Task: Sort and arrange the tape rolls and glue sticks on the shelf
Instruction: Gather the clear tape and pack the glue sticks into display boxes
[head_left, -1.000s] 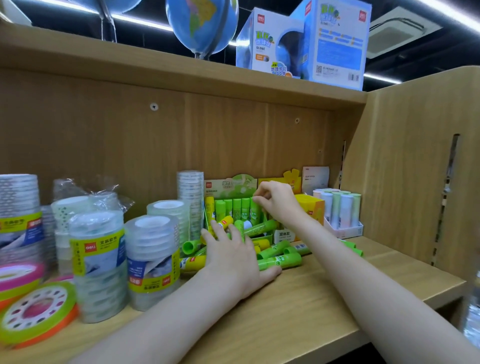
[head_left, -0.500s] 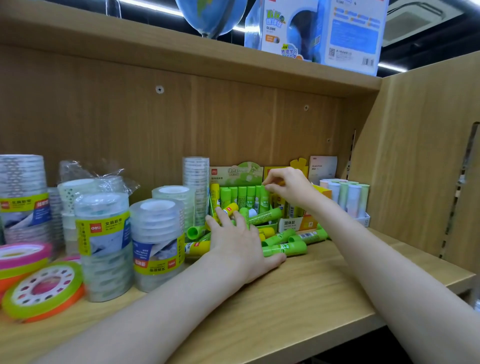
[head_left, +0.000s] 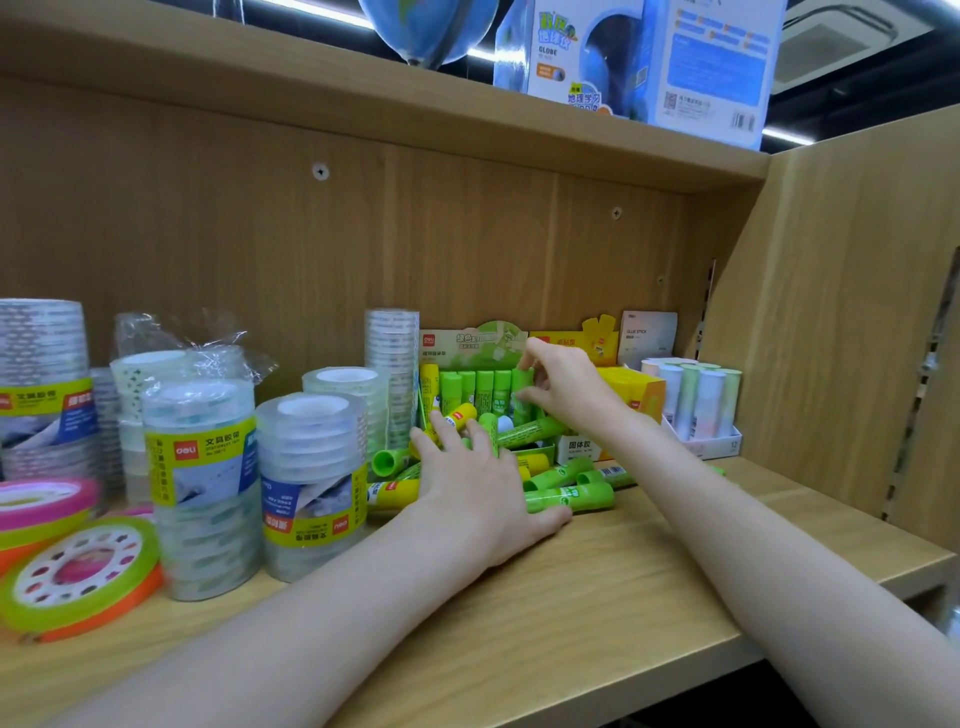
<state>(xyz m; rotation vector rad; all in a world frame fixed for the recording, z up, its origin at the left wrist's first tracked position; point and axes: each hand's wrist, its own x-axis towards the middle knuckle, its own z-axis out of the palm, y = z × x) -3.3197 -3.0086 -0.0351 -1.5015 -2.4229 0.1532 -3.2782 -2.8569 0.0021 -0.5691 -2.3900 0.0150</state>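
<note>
A wooden shelf (head_left: 649, 597) carries four wrapped stacks of clear tape (head_left: 202, 483), two flat neon rolls (head_left: 78, 577), and a green box (head_left: 467, 348) with five upright glue sticks (head_left: 483, 389). The right hand (head_left: 566, 389) pinches the rightmost stick; the left hand (head_left: 478, 493) lies flat, fingers spread, on a loose pile of sticks (head_left: 569, 496)

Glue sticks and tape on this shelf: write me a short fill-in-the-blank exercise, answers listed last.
1. The right hand pinches an upright glue stick coloured ____.
2. The left hand lies flat on the loose glue sticks, which lie on their ____.
3. The wrapped tape stacks stand to the ____ of the glue sticks.

Answers: green; sides; left
</note>
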